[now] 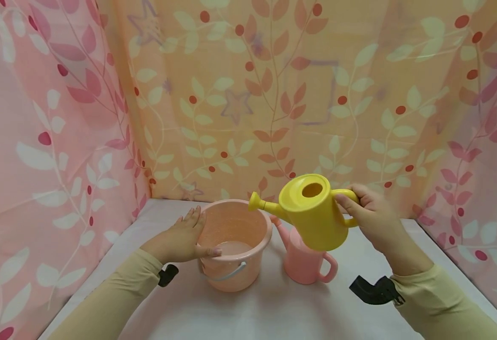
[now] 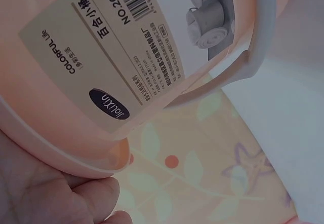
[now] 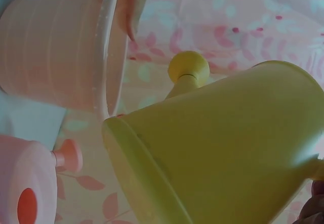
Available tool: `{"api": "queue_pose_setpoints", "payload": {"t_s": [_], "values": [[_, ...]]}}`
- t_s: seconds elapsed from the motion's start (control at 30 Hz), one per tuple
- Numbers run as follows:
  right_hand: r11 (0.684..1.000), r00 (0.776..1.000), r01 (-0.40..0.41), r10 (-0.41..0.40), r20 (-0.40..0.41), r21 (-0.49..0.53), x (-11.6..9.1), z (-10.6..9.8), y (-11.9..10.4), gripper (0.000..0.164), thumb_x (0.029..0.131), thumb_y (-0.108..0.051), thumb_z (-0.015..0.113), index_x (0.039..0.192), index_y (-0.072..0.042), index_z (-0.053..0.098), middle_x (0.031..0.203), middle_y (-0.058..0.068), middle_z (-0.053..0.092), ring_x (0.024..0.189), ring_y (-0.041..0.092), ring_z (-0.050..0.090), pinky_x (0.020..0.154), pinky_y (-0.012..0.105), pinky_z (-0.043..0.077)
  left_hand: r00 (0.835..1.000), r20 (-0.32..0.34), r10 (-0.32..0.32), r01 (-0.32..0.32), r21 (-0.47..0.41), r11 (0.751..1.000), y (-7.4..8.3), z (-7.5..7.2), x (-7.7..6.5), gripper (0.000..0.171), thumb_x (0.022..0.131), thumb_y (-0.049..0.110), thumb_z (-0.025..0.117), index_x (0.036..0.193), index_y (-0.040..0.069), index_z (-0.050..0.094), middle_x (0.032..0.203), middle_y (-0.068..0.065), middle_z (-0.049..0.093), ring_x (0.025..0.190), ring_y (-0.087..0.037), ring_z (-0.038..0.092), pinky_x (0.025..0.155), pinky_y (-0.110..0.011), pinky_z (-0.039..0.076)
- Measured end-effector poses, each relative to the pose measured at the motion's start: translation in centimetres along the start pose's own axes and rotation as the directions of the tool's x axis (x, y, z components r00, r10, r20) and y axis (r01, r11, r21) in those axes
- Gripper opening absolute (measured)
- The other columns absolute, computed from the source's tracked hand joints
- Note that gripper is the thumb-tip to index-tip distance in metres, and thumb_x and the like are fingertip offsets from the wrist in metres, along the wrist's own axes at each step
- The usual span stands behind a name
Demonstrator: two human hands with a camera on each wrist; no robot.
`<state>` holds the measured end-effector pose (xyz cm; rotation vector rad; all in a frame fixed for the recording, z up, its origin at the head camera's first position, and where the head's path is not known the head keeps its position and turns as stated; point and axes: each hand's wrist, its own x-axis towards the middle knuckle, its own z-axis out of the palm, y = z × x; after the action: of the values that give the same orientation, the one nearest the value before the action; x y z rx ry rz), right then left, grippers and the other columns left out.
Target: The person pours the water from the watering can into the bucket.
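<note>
My right hand [image 1: 375,215] grips the handle of a yellow watering can [image 1: 316,222], held up above the table and tipped slightly left. Its spout head [image 1: 255,201] overlaps the right rim of a peach-coloured bucket [image 1: 233,278] in the head view. On the bucket's left rim lies my left hand [image 1: 180,238], thumb over the near edge and fingers along the far side. A printed label [image 2: 111,46] shows on the bucket's side in the left wrist view. Behind and below the yellow can stands a pink watering can [image 1: 303,262], partly hidden by it.
A pale cloth covers the table [image 1: 248,316]. Leaf-patterned curtains [image 1: 214,94] hang at the back and both sides. The bucket's light grey handle [image 1: 229,274] hangs down at its front. Black wrist mounts [image 1: 373,289] sit on both sleeves.
</note>
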<state>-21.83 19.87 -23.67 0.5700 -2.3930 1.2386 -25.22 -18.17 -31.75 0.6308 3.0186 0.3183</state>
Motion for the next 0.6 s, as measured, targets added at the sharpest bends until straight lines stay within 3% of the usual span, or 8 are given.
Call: {"api": "queue_pose_setpoints", "payload": {"t_s": [0.27,0.6], "values": [[0.996,0.999,-0.036,0.039,0.036,-0.087,0.7,0.6,-0.5,0.029,0.091,-0.033,0.056,0.091,-0.004,0.058,0.074,0.012,0.048,0.072,0.022,0.049,0.06,0.03,0.05,1.0,-0.003,0.002,-0.002,0.007,1.0,-0.1,0.1,0.0,0.116,0.072,0.077,0.047,0.143,-0.008,0.014,0.149,-0.027,0.004,0.137,-0.039,0.004,0.108,-0.055,0.011],[0.988,0.991,-0.027,0.047,0.124,-0.155,2.1,1.2,-0.9,0.031,0.09,-0.04,0.054,0.093,-0.009,0.059,0.071,0.009,0.047,0.069,0.023,0.046,0.055,0.027,0.042,1.0,-0.007,0.004,-0.004,0.015,1.0,0.0,0.0,0.0,0.116,0.072,0.077,0.047,0.142,-0.009,0.014,0.148,-0.028,0.005,0.137,-0.039,0.004,0.108,-0.055,0.011]]}}
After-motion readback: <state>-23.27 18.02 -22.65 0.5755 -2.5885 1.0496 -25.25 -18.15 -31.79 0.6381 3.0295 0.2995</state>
